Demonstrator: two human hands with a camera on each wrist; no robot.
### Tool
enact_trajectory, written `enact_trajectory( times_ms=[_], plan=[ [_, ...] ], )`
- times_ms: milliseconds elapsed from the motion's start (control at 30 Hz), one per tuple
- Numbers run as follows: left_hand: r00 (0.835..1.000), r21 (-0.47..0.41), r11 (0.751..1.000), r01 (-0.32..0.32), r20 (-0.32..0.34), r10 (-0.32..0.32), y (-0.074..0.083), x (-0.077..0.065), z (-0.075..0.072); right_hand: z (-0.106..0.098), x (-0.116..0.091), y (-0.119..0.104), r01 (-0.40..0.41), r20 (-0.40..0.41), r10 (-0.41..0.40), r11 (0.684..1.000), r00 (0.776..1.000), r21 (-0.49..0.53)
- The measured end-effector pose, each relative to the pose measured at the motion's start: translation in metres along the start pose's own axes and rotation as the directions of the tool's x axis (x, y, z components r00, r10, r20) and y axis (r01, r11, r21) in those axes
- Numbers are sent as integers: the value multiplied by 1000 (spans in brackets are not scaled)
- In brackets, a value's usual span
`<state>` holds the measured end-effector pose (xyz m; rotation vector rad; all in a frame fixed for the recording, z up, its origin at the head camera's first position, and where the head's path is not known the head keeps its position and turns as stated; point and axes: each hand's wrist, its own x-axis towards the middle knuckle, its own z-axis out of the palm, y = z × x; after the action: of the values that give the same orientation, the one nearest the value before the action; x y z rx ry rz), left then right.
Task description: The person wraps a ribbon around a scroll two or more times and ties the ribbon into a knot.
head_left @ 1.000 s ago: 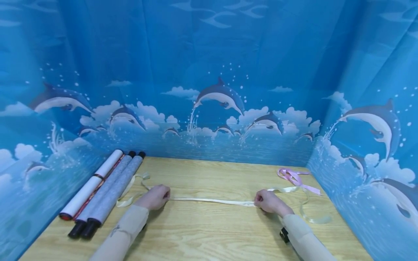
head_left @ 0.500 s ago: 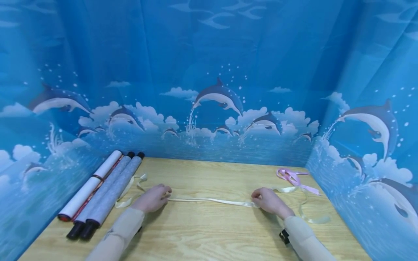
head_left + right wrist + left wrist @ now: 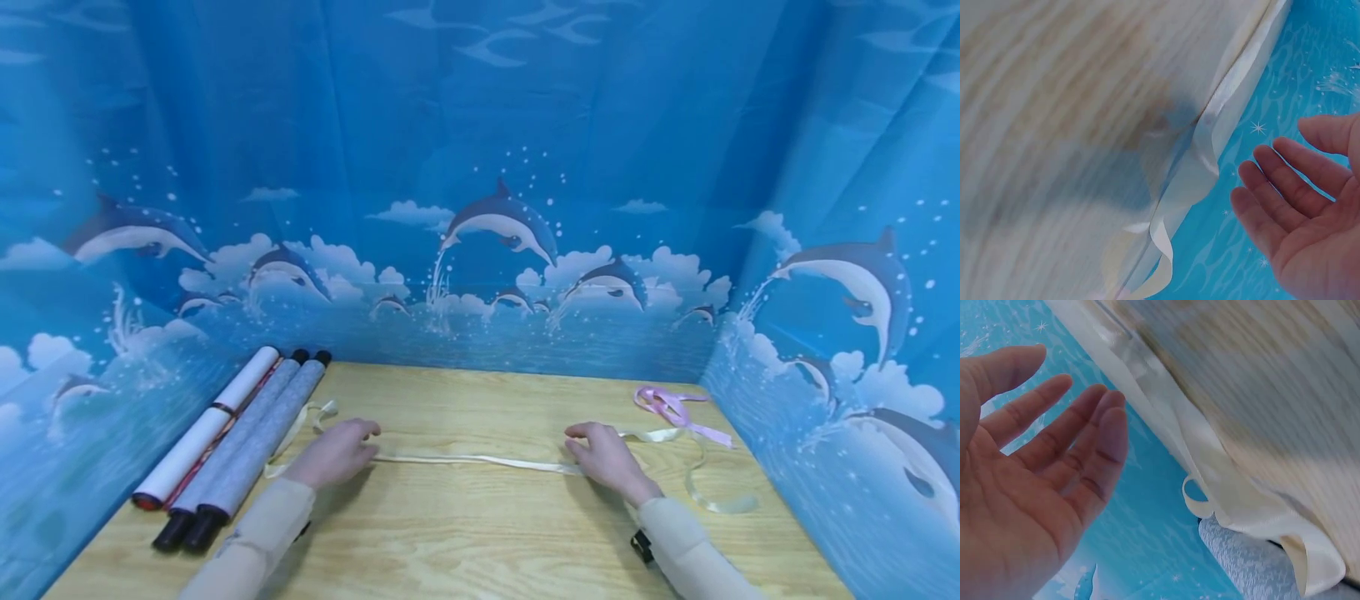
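A cream satin ribbon (image 3: pixel 480 458) lies stretched across the wooden table, its middle fairly straight and both ends loosely curled. My left hand (image 3: pixel 337 454) hovers near its left part, fingers relaxed and slightly bent, holding nothing. In the left wrist view, the ribbon (image 3: pixel 1210 450) is apart from the fingers (image 3: pixel 1110 437), and a small loop stands out from it. On the other side, my right hand (image 3: pixel 611 462) is near the ribbon's right part with its fingers loosely extended. The right wrist view shows the ribbon (image 3: pixel 1194 181) twisted and apart from that hand (image 3: pixel 1310 219).
Rolled scrolls, one white (image 3: pixel 210 433) and two grey (image 3: pixel 262 442) with black end knobs, lie side by side at the table's left. A pink ribbon (image 3: pixel 671 407) lies bunched at the back right. Blue dolphin-print curtains (image 3: pixel 480 325) border the table (image 3: pixel 480 533).
Both hands let go of the cream ribbon and their fingers loosen. The left hand shifts slightly left, the right hand slightly left and up. The ribbon stays in nearly the same place.
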<state>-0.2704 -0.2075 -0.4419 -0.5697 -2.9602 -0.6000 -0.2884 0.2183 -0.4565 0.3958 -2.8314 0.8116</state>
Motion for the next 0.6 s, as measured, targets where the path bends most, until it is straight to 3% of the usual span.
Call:
enact_trajectory(
  times_ms=[333,600],
  plan=[
    [999,53,999,8,-51,-5,-8,-18,-15,8,-2,-4,-8,-3,8,999,1000,-45],
    [994,125,990,65,-91,-53,-19,-36,-25,6,-3,-7,-13,5,13,997,1000,-74]
  ],
)
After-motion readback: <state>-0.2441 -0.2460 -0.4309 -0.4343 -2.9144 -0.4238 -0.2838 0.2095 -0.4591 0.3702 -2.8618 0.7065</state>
